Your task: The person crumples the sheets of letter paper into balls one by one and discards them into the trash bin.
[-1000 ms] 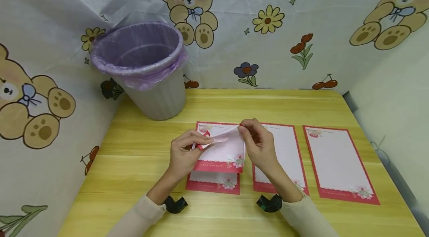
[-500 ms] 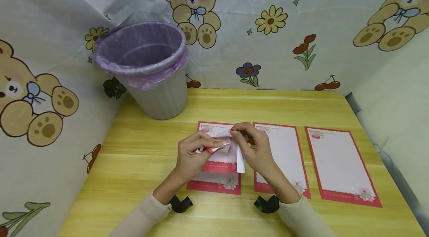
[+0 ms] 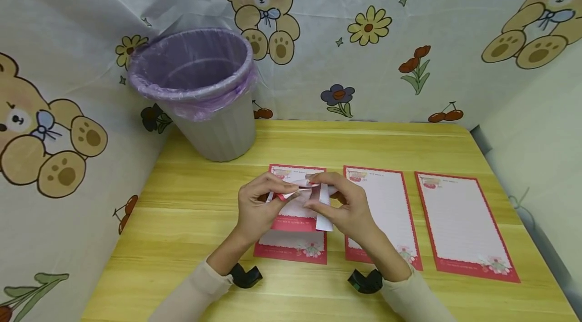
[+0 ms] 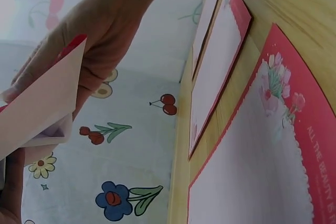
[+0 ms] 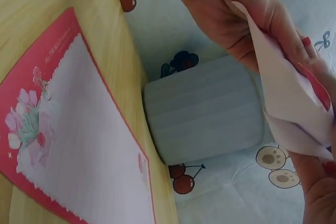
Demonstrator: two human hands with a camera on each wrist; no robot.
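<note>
Item one, a held sheet [image 3: 297, 211]: pink-bordered paper, part folded, raised over the surface [image 3: 195, 221], on the near side of the bin [image 3: 218, 125] and to its right. Latest change: half a second ago the right hand [image 3: 350, 205] pinches at the sheet's top; now I see its thumb lower, away from the forefinger, with the folded strip between. I take this as a fold being shaped, not finished.

Fingers: the left hand [image 3: 256, 211] pinches the sheet's bin-side edge; the right grips the strip opposite. I cannot fully tell how the hidden fingers lie behind the paper.

Items two to four, flat, all right of the bin and nearer the person: a first flat sheet [image 3: 291, 254] under the held one, a middle sheet [image 3: 382, 211], and an outer sheet [image 3: 464, 223], farthest from the bin.

Writing: lettering [image 4: 319, 167] in a red border reads "ALL THE BEAUTY IS", remainder cut off. Heading lines are too small to read; I find no legible brand.
</note>
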